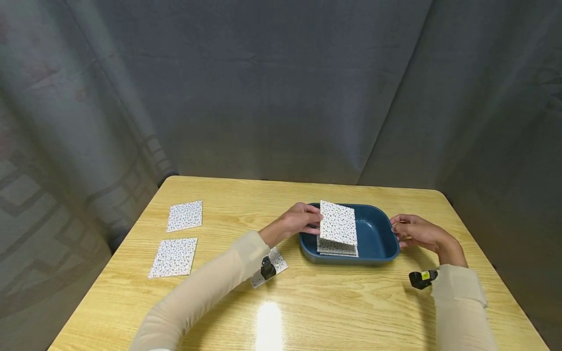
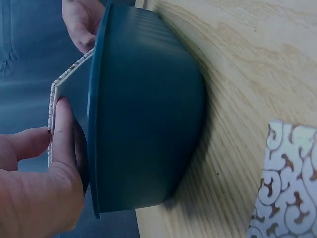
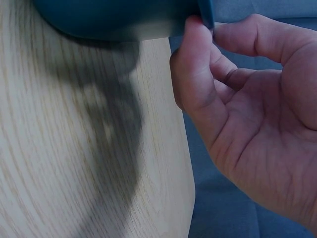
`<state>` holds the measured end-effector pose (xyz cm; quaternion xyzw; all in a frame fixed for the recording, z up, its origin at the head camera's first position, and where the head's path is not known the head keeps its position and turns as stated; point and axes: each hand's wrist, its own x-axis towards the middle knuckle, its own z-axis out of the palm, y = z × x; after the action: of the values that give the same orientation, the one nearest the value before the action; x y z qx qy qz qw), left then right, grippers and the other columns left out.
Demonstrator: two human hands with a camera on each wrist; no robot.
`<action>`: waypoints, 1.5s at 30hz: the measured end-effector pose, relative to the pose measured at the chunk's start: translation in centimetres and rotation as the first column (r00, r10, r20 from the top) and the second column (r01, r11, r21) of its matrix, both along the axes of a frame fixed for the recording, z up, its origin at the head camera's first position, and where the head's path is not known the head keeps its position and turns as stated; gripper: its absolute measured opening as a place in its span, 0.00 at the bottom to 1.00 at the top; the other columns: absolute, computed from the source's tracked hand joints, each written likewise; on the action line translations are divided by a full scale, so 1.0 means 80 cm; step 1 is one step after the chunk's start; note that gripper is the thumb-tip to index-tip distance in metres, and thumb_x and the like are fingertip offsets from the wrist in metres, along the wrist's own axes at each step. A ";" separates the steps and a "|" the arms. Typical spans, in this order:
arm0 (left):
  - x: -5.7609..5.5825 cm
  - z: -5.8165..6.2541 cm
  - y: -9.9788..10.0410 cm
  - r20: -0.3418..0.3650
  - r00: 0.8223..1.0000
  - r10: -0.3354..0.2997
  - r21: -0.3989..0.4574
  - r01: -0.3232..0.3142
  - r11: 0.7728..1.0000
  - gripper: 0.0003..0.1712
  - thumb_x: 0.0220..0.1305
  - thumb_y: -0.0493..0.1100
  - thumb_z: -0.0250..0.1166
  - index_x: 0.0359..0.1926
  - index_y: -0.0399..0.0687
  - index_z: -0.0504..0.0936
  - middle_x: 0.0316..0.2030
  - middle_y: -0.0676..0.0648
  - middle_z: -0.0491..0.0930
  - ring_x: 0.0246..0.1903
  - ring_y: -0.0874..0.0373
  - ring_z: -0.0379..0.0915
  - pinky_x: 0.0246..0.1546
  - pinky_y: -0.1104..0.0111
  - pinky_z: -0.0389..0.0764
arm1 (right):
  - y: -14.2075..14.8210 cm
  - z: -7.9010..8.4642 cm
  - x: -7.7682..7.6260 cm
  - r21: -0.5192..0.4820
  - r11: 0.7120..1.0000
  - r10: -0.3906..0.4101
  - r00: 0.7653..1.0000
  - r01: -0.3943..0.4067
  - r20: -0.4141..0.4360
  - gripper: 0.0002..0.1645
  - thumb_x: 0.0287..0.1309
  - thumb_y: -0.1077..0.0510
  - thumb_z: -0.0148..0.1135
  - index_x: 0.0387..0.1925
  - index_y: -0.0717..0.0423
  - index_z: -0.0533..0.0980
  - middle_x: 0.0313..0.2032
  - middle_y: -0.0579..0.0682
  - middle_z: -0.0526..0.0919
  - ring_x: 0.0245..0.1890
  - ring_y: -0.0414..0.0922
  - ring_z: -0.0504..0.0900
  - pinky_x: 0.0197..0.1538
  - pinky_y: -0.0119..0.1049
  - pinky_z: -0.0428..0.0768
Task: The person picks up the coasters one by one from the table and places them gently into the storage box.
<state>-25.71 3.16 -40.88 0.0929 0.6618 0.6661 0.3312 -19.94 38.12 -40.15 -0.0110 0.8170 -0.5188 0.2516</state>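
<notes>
A dark blue oblong tub (image 1: pixel 373 239) stands on the wooden table. My left hand (image 1: pixel 303 218) pinches a thin white square coaster (image 1: pixel 339 222) with a dark scroll pattern at its left edge, thumb on one face and fingers on the other. This coaster tilts over the tub's left half, above another patterned coaster (image 1: pixel 337 248) inside. In the left wrist view the fingers (image 2: pixel 63 134) lie just beyond the tub's rim. My right hand (image 1: pixel 419 231) pinches the rim at the tub's right end between thumb and forefinger (image 3: pixel 195 64).
Two more patterned squares, an upper one (image 1: pixel 185 216) and a lower one (image 1: pixel 173 257), lie at the table's left. Another patterned square (image 1: pixel 276 261) lies partly hidden under my left forearm. A grey curtain (image 1: pixel 263 97) hangs behind the table (image 1: pixel 342 302).
</notes>
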 end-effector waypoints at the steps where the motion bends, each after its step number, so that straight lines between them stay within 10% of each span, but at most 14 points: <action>1: 0.000 0.000 0.001 0.002 1.000 0.003 -0.002 -0.003 1.000 0.23 0.72 0.33 0.57 0.65 0.27 0.69 0.55 0.34 0.76 0.50 0.47 0.78 0.48 0.62 0.85 | 0.000 0.000 0.000 0.001 1.000 -0.001 1.000 0.001 0.000 0.20 0.70 0.62 0.47 0.56 0.73 0.61 0.36 0.49 0.76 0.35 0.42 0.77 0.42 0.38 0.84; 25: 0.006 0.000 0.019 0.016 1.000 0.005 -0.070 -0.004 0.998 0.18 0.69 0.29 0.59 0.58 0.25 0.74 0.48 0.36 0.80 0.45 0.46 0.82 0.43 0.62 0.86 | -0.003 -0.001 -0.001 -0.006 1.000 0.012 1.000 -0.012 -0.015 0.19 0.71 0.61 0.48 0.55 0.72 0.62 0.35 0.49 0.76 0.34 0.42 0.77 0.41 0.39 0.84; 35: 0.011 0.012 0.013 -0.131 0.991 -0.007 -0.169 -0.015 0.985 0.09 0.68 0.30 0.59 0.47 0.28 0.78 0.33 0.39 0.82 0.32 0.52 0.82 0.32 0.65 0.87 | 0.000 -0.002 -0.001 -0.010 1.000 0.027 1.000 -0.027 -0.016 0.18 0.71 0.61 0.47 0.54 0.72 0.62 0.35 0.49 0.75 0.35 0.42 0.77 0.41 0.39 0.83; 45: 0.005 0.028 -0.028 -0.233 0.972 -0.010 -0.186 -0.035 0.982 0.15 0.73 0.35 0.55 0.53 0.26 0.77 0.49 0.28 0.80 0.48 0.36 0.80 0.37 0.62 0.87 | 0.002 -0.004 -0.001 -0.002 1.000 0.017 1.000 -0.017 -0.008 0.19 0.72 0.61 0.47 0.56 0.73 0.62 0.37 0.49 0.76 0.36 0.42 0.77 0.41 0.38 0.84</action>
<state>-25.29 0.95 -38.62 0.1344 0.7570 0.5867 0.2543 -19.99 38.31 -40.44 -0.0202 0.8173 -0.5174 0.2529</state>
